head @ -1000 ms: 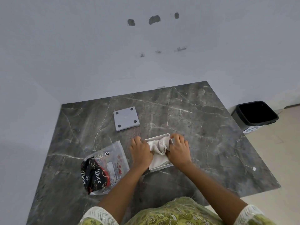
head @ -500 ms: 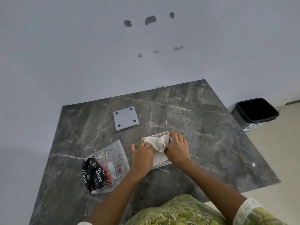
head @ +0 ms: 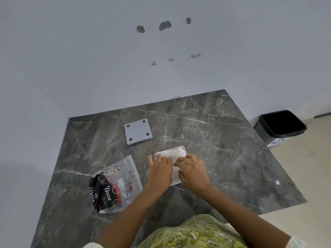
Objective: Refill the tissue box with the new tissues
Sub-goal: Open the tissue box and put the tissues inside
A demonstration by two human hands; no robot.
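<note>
Right now your left hand (head: 160,171) and right hand (head: 192,171) lie flat, fingers together, pressing the tissues (head: 172,153) into the tissue box (head: 181,147) mid-surface (head: 232,140). Risk: uneven pressure bunches the stack (then the lid (head: 138,131) won't seat). Room's fine; near edge is closest, wrapper (head: 114,183) sits to the left.

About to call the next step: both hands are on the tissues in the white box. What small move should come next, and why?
Probably lift both hands away and reach for the grey square lid with four dark dots. The white tissue stack looks flat inside the white open tissue box, with the left hand and right hand pressing it, and the lid lies apart, farther back on the dark marble table.
</note>
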